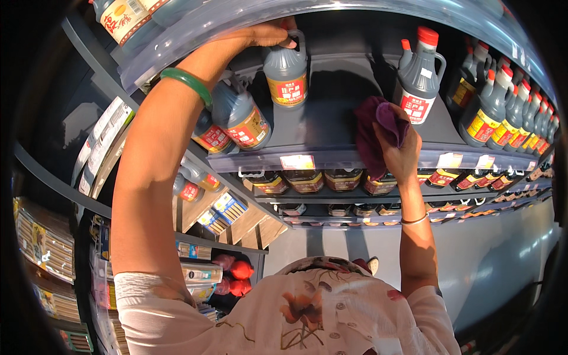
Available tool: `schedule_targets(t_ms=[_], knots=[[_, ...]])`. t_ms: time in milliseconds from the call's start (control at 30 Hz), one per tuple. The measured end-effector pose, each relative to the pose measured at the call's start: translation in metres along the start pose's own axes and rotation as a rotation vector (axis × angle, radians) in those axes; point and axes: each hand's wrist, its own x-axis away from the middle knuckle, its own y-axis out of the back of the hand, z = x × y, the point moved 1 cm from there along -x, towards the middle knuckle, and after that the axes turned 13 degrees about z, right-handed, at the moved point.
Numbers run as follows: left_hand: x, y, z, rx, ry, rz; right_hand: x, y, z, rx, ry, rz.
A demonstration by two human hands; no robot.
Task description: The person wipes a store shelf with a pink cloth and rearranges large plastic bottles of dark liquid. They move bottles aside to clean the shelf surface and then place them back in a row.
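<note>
My left hand (279,36) reaches up to a dark plastic jug (287,87) with an orange and red label. Its fingers are on the jug's neck and handle, and the top is hidden behind the hand and the shelf lip above. In my right hand (401,148) is a bunched purple cloth (372,133), held just over the front edge of the grey shelf (328,126). Behind that hand, a red-capped jug (417,82) with a spout and handle stands upright. Another orange-labelled jug (244,117) stands left of the one I hold, near my forearm.
Several yellow-labelled bottles (483,117) line the shelf at the right. A clear plastic lip (213,31) of the upper shelf curves overhead. Price tags (297,162) sit along the front rail, above a lower row of dark bottles (342,179). Packaged chopsticks (46,244) hang at far left.
</note>
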Motion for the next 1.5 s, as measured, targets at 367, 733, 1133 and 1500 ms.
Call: schedule_targets(t_ms=[367,733,1133,1500], knots=[[0.03,0.009,0.045,0.159,0.239,0.094,0.003,0.002,0.003,-0.063,0.025,0.02],[0.056,0.012,0.03,-0.132,0.348,0.076,-0.007,0.001,0.004,-0.163,-0.055,0.034],[0.222,-0.092,-0.114,-0.338,-0.368,-0.439,-0.14,-0.104,-0.015,0.096,-0.003,0.806],[0.399,-0.235,-0.061,0.613,0.497,-0.481,-0.164,-0.187,0.03,-0.05,0.08,1.029]])
